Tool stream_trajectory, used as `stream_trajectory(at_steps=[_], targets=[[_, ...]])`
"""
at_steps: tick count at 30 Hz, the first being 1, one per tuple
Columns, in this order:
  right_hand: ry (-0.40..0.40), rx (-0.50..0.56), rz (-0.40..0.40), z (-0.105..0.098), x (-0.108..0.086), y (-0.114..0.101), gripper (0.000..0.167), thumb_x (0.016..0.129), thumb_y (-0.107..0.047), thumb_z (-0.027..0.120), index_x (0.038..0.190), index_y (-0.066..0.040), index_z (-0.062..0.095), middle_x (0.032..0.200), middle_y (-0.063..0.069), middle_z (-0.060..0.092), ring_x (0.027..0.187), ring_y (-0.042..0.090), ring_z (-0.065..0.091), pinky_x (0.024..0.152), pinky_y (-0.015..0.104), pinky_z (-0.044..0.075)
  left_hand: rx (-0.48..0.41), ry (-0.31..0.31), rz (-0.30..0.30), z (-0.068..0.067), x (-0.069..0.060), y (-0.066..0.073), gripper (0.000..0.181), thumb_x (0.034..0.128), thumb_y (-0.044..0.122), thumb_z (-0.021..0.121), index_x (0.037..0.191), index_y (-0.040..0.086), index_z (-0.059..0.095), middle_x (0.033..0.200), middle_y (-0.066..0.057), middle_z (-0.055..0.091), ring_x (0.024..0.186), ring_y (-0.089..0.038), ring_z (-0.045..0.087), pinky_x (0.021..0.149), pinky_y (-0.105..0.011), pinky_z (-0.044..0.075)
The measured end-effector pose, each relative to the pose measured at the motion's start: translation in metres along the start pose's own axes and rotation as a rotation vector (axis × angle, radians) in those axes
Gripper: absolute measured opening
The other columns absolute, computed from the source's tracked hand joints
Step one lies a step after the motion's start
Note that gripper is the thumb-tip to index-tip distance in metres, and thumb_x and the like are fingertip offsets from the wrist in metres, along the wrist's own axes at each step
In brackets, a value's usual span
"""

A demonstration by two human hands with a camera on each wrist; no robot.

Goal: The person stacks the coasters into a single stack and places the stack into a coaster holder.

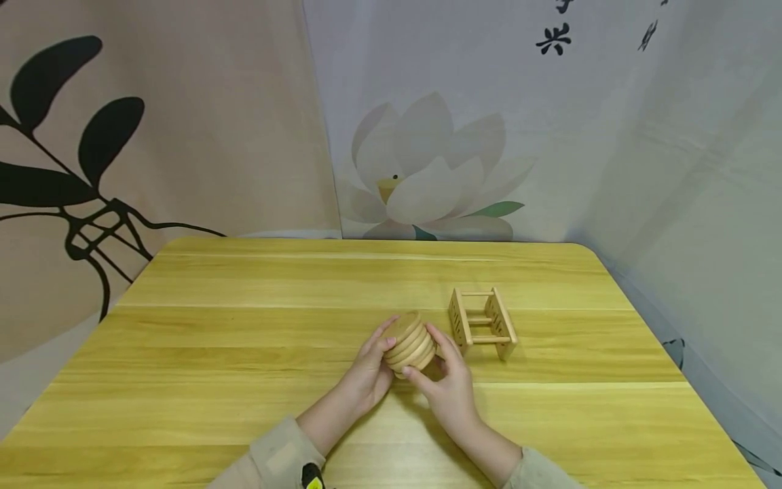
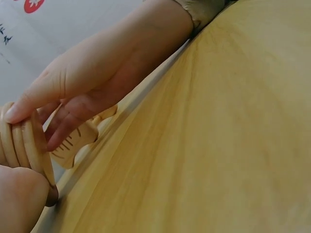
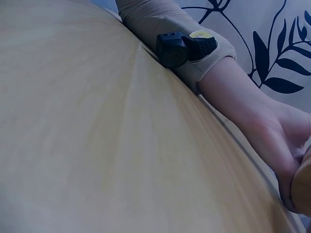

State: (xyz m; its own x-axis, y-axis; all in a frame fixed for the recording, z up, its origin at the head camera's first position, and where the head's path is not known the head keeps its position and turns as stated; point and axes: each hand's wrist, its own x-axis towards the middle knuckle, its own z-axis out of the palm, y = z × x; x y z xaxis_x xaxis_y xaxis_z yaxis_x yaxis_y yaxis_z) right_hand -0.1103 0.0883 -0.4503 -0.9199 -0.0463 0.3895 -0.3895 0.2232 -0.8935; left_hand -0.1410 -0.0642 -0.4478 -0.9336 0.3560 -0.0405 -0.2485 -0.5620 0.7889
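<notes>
Several round wooden discs (image 1: 411, 345), like coasters, are held together as a tilted stack above the table. The left hand (image 1: 368, 370) grips the stack from the left, its thumb across the edges. From the right, the right hand (image 1: 449, 390) holds the same stack between thumb and fingers. In the left wrist view, the right hand (image 2: 92, 82) has its thumb on the discs' (image 2: 24, 143) rims. The left hand (image 3: 282, 141) appears at the right edge of the right wrist view; its fingertips are cut off there.
A small wooden rack (image 1: 482, 322) with slotted sides and crossbars stands on the table just right of the hands. The wooden table (image 1: 244, 380) reaches back to a printed curtain (image 1: 427, 102). A dark wrist device (image 3: 184, 48) sits on the left sleeve.
</notes>
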Motion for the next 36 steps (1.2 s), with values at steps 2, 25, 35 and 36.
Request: stream_trajectory(at_steps=[2, 25, 35, 36], targets=[[-0.008, 0.006, 0.008, 0.001, 0.000, -0.001, 0.077, 0.078, -0.012, 0.079, 0.143, -0.004, 0.040, 0.141, 0.011, 0.043, 0.125, 0.028, 0.045, 0.099, 0.039, 0.040, -0.021, -0.015, -0.006, 0.001, -0.001, 0.000, 0.068, 0.0892, 0.014, 0.049, 0.149, 0.003, 0.019, 0.142, -0.017, 0.032, 0.121, -0.021, 0.042, 0.102, -0.029, 0.034], [-0.013, -0.004, 0.091, -0.002, 0.001, -0.038, 0.083, 0.074, 0.001, 0.080, 0.145, -0.002, 0.036, 0.139, 0.016, 0.040, 0.124, 0.031, 0.044, 0.102, 0.043, 0.035, -0.130, -0.023, -0.041, 0.013, -0.003, -0.009, 0.069, 0.0850, 0.013, 0.049, 0.148, 0.011, 0.021, 0.137, -0.012, 0.037, 0.115, -0.019, 0.048, 0.097, -0.030, 0.041], [0.021, -0.048, -0.012, -0.007, 0.000, -0.038, 0.079, 0.069, 0.005, 0.082, 0.139, 0.001, 0.044, 0.133, 0.017, 0.045, 0.119, 0.030, 0.047, 0.098, 0.046, 0.039, -0.039, -0.076, -0.019, 0.012, -0.004, -0.008, 0.067, 0.0834, 0.017, 0.056, 0.144, 0.010, 0.029, 0.132, -0.010, 0.043, 0.113, -0.021, 0.049, 0.096, -0.032, 0.041], [0.023, -0.054, -0.026, -0.008, 0.000, -0.038, 0.079, 0.068, 0.005, 0.082, 0.138, 0.001, 0.045, 0.132, 0.017, 0.046, 0.118, 0.030, 0.048, 0.098, 0.046, 0.039, -0.019, -0.083, -0.015, 0.011, -0.004, -0.008, 0.067, 0.0834, 0.017, 0.057, 0.144, 0.009, 0.029, 0.131, -0.009, 0.044, 0.111, -0.020, 0.050, 0.095, -0.032, 0.042]])
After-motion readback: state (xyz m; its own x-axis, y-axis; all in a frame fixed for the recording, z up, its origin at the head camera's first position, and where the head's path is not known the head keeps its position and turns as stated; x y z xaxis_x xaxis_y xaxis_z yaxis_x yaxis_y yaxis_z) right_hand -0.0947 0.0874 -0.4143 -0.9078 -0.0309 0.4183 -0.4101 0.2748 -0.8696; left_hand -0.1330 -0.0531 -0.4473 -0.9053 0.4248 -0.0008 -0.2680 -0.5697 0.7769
